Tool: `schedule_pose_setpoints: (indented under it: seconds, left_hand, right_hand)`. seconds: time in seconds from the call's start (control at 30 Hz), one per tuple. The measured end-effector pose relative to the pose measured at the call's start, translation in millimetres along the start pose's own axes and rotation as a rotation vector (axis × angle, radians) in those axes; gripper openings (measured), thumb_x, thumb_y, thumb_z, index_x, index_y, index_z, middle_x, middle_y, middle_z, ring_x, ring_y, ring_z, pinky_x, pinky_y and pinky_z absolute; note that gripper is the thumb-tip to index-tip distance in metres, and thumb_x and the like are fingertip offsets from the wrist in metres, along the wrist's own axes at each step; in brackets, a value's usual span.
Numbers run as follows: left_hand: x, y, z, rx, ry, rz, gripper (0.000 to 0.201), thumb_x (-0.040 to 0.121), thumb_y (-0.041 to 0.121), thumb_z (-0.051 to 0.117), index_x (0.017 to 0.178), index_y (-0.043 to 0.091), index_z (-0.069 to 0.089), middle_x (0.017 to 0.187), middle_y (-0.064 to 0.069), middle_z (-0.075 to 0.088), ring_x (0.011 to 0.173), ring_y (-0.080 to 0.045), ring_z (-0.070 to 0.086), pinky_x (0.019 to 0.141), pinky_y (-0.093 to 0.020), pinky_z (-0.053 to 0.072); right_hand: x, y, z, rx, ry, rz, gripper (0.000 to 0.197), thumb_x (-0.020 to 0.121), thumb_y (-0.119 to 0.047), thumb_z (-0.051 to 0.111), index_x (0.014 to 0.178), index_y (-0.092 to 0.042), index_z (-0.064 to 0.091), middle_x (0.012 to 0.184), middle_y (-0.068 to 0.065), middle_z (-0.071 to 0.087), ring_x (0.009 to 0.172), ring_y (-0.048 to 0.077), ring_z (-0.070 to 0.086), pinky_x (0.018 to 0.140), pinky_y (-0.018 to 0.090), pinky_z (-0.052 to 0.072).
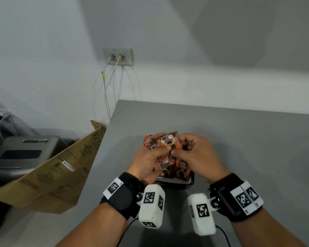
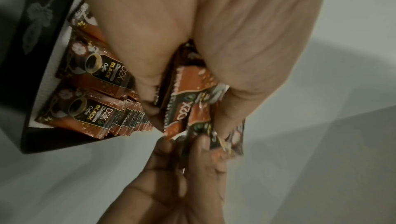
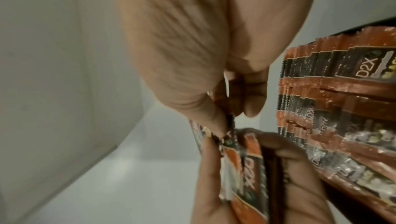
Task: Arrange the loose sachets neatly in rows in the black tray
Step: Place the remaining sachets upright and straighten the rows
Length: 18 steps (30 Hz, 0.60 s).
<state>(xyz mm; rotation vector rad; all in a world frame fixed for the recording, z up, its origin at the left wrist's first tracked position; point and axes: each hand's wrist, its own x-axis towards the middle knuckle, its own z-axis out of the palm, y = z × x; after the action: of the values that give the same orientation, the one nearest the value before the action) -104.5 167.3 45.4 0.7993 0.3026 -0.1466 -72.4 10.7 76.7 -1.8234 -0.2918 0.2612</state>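
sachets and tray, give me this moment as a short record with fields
setting: grey table against a white wall
tray: black tray, on the table under the hands
sachets in tray: rows of sachets, overlapping, printed D2X Black Coffee
left hand: left hand grips a bunch of loose sachets above the tray
right hand: right hand pinches one sachet of that bunch at its edge
beside table: cardboard box, on the left

The hands [image 1: 169, 157] hide most of the black tray [image 1: 190, 182]; sachet print [image 3: 249, 166] is blurred.
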Motion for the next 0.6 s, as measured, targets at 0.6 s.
schedule_pose_setpoints:
  seconds: [0.6]
  left_hand:
    - [-1.2,8.0,9.0,0.093,-0.043,0.033,0.044,0.084,-0.016,0.058,0.125,0.001,0.056,0.102,-0.025,0.068,0.082,-0.034,0.069,0.063,-0.040,0.058]
  right_hand:
    - [7.5,-4.3,-1.5,0.248,0.099,0.081,0.012,0.084,-0.001,0.076,0.094,-0.006,0.073,0.090,0.010,0.077,0.080,0.022,0.074,0.072,0.035,0.059]
